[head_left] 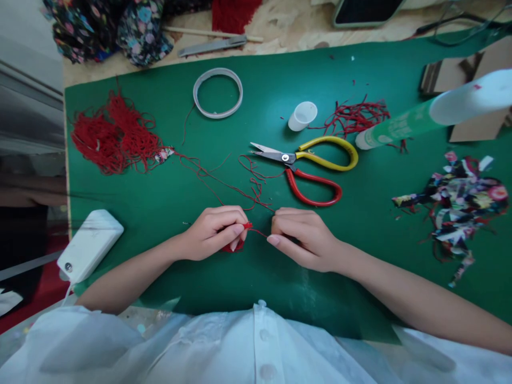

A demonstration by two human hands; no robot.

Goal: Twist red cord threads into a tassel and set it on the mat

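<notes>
My left hand [218, 232] pinches a small red thread bundle [234, 246], mostly hidden under the fingers. A thin red thread [258, 231] runs from it across to my right hand [302, 237], whose fingers are closed on the thread. Beyond my hands, loose red cords [208, 173] trail over the green mat to a heap of red thread [116, 133] at the left. Scissors [286, 158] with one yellow and one red handle lie just past my right hand, blades slightly apart.
Around the green mat [168, 106] lie a white ring [218, 115], small white cup [303, 116], red cord scraps [356, 116], a glue bottle [432, 112], fabric strips [464, 197] and a white device [90, 245]. A grey cutter [212, 46] lies behind.
</notes>
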